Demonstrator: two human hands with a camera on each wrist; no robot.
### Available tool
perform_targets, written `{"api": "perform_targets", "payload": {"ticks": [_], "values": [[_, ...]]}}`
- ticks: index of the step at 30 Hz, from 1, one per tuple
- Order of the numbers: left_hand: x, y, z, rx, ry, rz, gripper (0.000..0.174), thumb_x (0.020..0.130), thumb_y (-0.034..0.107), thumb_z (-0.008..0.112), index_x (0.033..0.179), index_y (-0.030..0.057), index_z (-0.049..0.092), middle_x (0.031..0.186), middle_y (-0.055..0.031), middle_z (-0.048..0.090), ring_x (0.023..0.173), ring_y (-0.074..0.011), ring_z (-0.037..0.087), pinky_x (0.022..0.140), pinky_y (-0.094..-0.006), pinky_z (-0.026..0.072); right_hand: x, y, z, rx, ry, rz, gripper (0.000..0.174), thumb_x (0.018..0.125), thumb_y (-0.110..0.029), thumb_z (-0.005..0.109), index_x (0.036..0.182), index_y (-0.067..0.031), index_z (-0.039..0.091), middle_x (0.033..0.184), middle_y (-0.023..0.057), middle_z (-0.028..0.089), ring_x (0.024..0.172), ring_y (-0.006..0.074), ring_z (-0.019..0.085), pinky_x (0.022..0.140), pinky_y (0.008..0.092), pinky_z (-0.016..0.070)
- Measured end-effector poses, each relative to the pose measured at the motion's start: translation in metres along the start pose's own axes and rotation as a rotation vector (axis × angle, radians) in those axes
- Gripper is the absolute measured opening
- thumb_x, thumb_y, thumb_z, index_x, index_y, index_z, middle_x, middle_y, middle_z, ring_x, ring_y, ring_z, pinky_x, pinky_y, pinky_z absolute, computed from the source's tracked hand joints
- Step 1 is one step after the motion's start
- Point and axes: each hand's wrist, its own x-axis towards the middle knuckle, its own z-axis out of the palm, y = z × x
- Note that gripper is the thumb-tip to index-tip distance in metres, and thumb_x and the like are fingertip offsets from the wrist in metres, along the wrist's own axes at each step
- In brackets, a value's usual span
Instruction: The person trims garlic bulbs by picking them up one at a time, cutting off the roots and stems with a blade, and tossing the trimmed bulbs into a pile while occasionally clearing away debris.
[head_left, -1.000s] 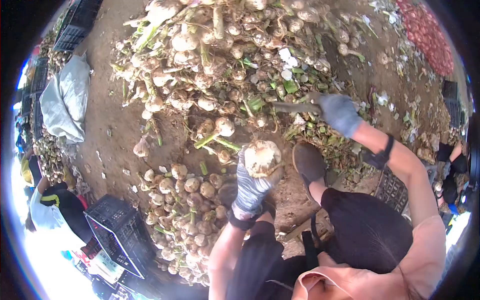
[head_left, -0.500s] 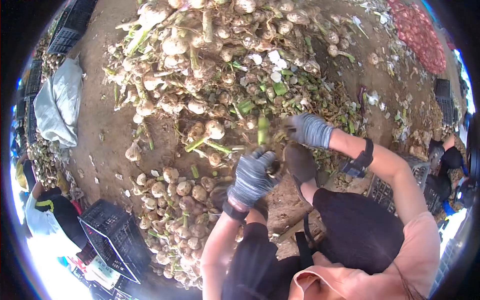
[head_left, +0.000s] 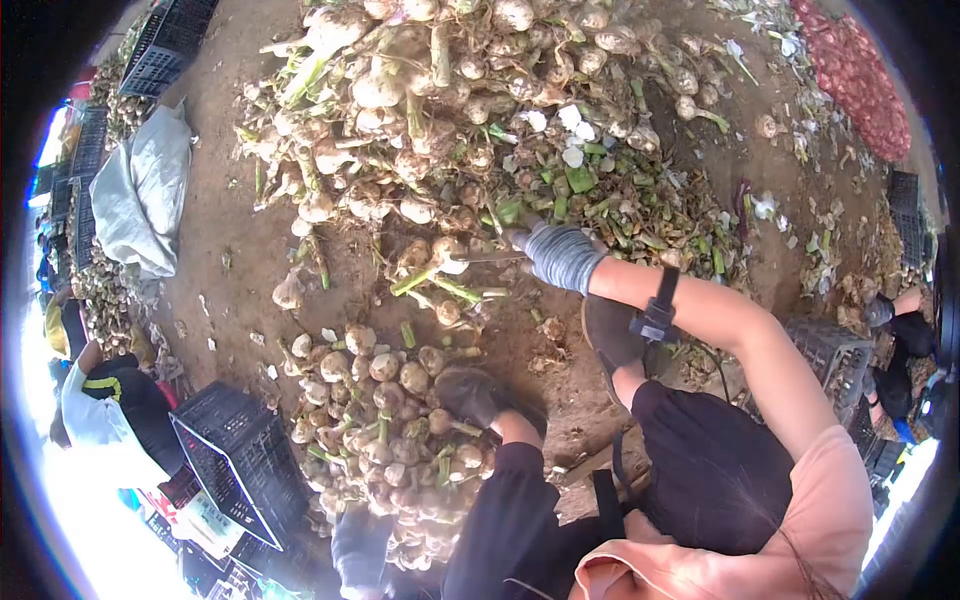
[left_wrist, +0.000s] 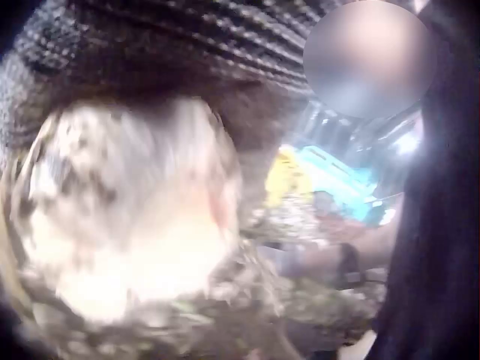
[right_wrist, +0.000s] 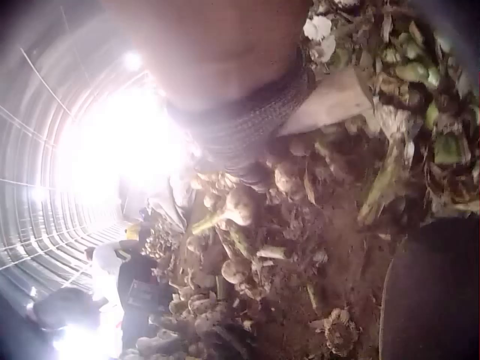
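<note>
My left hand [head_left: 362, 550], in a grey glove and blurred, is low over the near garlic pile [head_left: 385, 400]. The left wrist view has a large pale garlic bulb [left_wrist: 135, 217] against the glove, with my fingers curled over it. Above the bare soil, my gloved right hand [head_left: 562, 257] grips a knife, its thin blade [head_left: 492, 257] pointing left beside a bulb with a green stem [head_left: 449, 254]. In the right wrist view the knife's wooden handle [right_wrist: 330, 101] sticks out from the right hand [right_wrist: 247, 131].
A big heap of stemmed garlic [head_left: 400, 130] spreads ahead, with cut green scraps [head_left: 640, 200] at its right. My shoes [head_left: 480, 395] stand by the near pile. Black crates [head_left: 235, 465] and a pale sack [head_left: 145, 190] lie left, a red net sack [head_left: 855, 80] far right. Other people sit at both sides.
From beside the right hand, my left hand has moved down and left to the near pile. The right hand has shifted slightly left, and the knife blade now shows clearly.
</note>
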Motion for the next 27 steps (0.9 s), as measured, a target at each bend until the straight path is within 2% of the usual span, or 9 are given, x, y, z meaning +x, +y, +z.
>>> {"api": "perform_targets", "payload": {"ticks": [1,6,8,9,11,15,18,22,27], "values": [[-0.006,-0.069,0.003,0.060,-0.010,-0.031,0.045,0.071,0.017,0.075,0.110,0.0041,0.055,0.108,-0.0156,0.057,0.091,-0.0209,0.059,0.082,-0.0315,0.0469,-0.002,-0.002,-0.001,-0.015,-0.001,0.013,0.046,0.079,-0.024,0.064,0.119,-0.0063,0.050,0.093,0.0173,0.059,0.072,0.0299,0.062,0.067,0.0413,0.0514],[-0.021,0.011,-0.011,0.528,0.217,0.101,0.054,0.071,0.019,0.075,0.117,0.0028,0.051,0.113,-0.0178,0.056,0.097,-0.0228,0.059,0.083,-0.0321,0.0461,-0.003,0.006,0.001,0.438,0.060,0.112,0.060,0.070,-0.031,0.073,0.117,-0.0019,0.049,0.082,0.0163,0.059,0.063,0.0275,0.059,0.064,0.0370,0.0505],[0.006,0.101,0.006,0.073,0.220,0.086,0.058,0.070,0.005,0.073,0.123,0.0017,0.049,0.122,-0.0158,0.053,0.105,-0.0206,0.055,0.080,-0.0281,0.0488,-0.010,-0.001,-0.006,0.817,0.173,0.122,0.070,0.064,-0.035,0.079,0.116,0.0008,0.048,0.080,0.0096,0.060,0.060,0.0206,0.058,0.058,0.0341,0.0497],[0.018,0.133,0.018,-0.084,0.210,0.247,0.063,0.069,0.002,0.072,0.127,0.0042,0.046,0.125,-0.0149,0.050,0.109,-0.0197,0.053,0.079,-0.0270,0.0500,-0.017,-0.014,-0.035,1.164,-0.060,0.346,0.071,0.065,-0.036,0.080,0.118,0.0000,0.048,0.078,0.0044,0.059,0.055,0.0136,0.055,0.051,0.0289,0.0467],[0.042,0.197,0.044,-0.408,0.103,0.566,0.074,0.068,-0.004,0.072,0.134,0.0092,0.041,0.133,-0.0129,0.044,0.117,-0.0179,0.047,0.077,-0.0249,0.0525,-0.025,-0.023,-0.042,1.344,-0.101,0.394,0.068,0.066,-0.036,0.079,0.117,-0.0018,0.051,0.078,0.0032,0.058,0.051,0.0101,0.052,0.047,0.0245,0.0431],[0.102,0.271,0.090,-0.344,0.045,0.821,0.068,0.070,-0.007,0.069,0.131,0.0057,0.041,0.128,-0.0113,0.049,0.114,-0.0191,0.050,0.086,-0.0309,0.0504,-0.037,-0.043,-0.071,1.290,-0.164,0.421,0.059,0.071,-0.036,0.077,0.113,-0.0013,0.055,0.080,0.0023,0.060,0.053,0.0116,0.052,0.049,0.0272,0.0445],[0.146,0.272,0.149,-1.231,-0.492,0.641,0.058,0.074,-0.005,0.067,0.126,0.0020,0.043,0.121,-0.0104,0.053,0.108,-0.0195,0.054,0.087,-0.0313,0.0487,-0.041,-0.047,-0.081,1.189,-0.136,0.367,0.050,0.075,-0.039,0.073,0.105,-0.0008,0.060,0.075,0.0013,0.061,0.057,0.0114,0.053,0.055,0.0275,0.0448],[0.141,0.275,0.155,-1.205,-0.454,0.349,0.058,0.075,-0.004,0.068,0.126,0.0008,0.040,0.115,-0.0086,0.055,0.101,-0.0187,0.055,0.090,-0.0301,0.0455,-0.041,-0.033,-0.082,0.708,-0.006,0.312,0.043,0.077,-0.040,0.069,0.093,0.0003,0.065,0.066,0.0058,0.061,0.062,0.0106,0.053,0.062,0.0286,0.0439],[0.142,0.283,0.179,-1.351,-0.480,0.563,0.054,0.075,-0.002,0.069,0.122,0.0011,0.041,0.112,-0.0081,0.055,0.099,-0.0160,0.052,0.089,-0.0304,0.0457,-0.046,-0.033,-0.078,0.853,-0.103,0.330,0.039,0.076,-0.033,0.068,0.097,-0.0001,0.063,0.066,0.0054,0.061,0.062,0.0130,0.055,0.060,0.0293,0.0448]]}}
